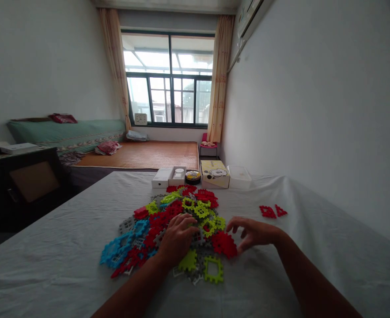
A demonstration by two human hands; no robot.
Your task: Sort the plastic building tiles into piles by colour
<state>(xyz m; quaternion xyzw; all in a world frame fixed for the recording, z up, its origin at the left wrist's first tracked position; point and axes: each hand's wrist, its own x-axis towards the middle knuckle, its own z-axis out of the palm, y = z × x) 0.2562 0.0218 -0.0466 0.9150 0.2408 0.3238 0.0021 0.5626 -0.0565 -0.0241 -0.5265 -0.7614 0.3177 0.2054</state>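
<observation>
A heap of plastic interlocking building pieces (161,218) in red, yellow-green, blue, grey and white spreads over the cloth-covered table. My left hand (178,234) rests on the middle of the heap, fingers stretched over the pieces; what lies under its fingertips is hidden. At the heap's right edge, my right hand (252,232) has its thumb and fingers apart. Between them and the heap is a red toothed piece (224,244), close to the fingertips; I cannot tell if they touch it. A yellow-green square frame (213,269) lies at the near side.
Two red pieces, a square (267,212) and a triangle (281,210), lie apart on the right. Along the far edge stand white boxes (162,178), a round tin (193,177), a yellow cartoon box (214,173) and a clear plastic container (239,177). A wall rises at right.
</observation>
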